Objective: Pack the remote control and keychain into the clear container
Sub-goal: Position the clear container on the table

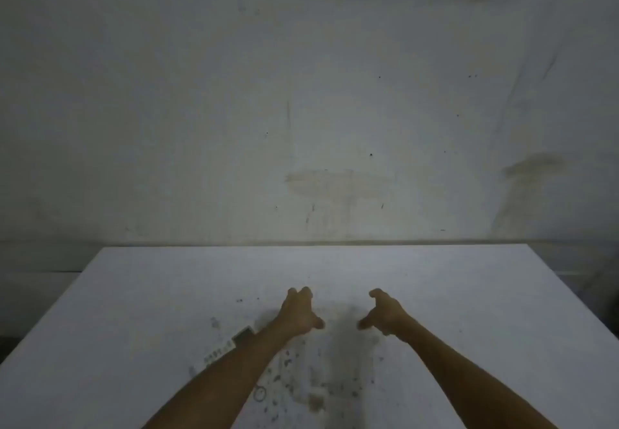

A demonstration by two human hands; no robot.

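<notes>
The remote control (229, 348) lies on the counter (469, 294), half hidden under the left forearm, behind the left hand (299, 314) and out of reach of its fingers (303, 293). Both hands hover curled and empty, the right hand (383, 314) well apart from it. It looks light, stiff and smooth; gripping its long edges should suit. A faint ring (259, 394) nearer the person may be the keychain. No clear container shows.
</notes>
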